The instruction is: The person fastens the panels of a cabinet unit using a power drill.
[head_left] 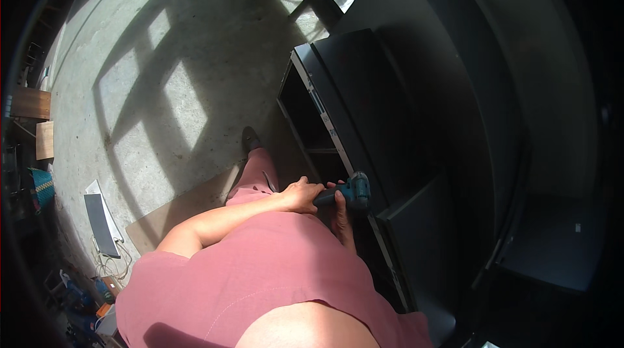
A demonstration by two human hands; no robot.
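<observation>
A teal and black cordless drill [358,193] is in front of my waist, beside the open edge of a dark cabinet [364,81]. My right hand [341,215] is wrapped around its body from below, with a finger showing over the top. From the left, my left hand [301,196] reaches across and closes on the dark end of the drill, its fingers partly hidden. The drill's tip is too dark to make out against the cabinet.
Tall dark panels [448,42] stand on the right. A brown sheet [188,202] lies under my feet on the concrete floor [146,42]. Further left are a dark flat panel [101,224] with cords beside it, wooden boards [44,140] and a teal woven basket [43,187].
</observation>
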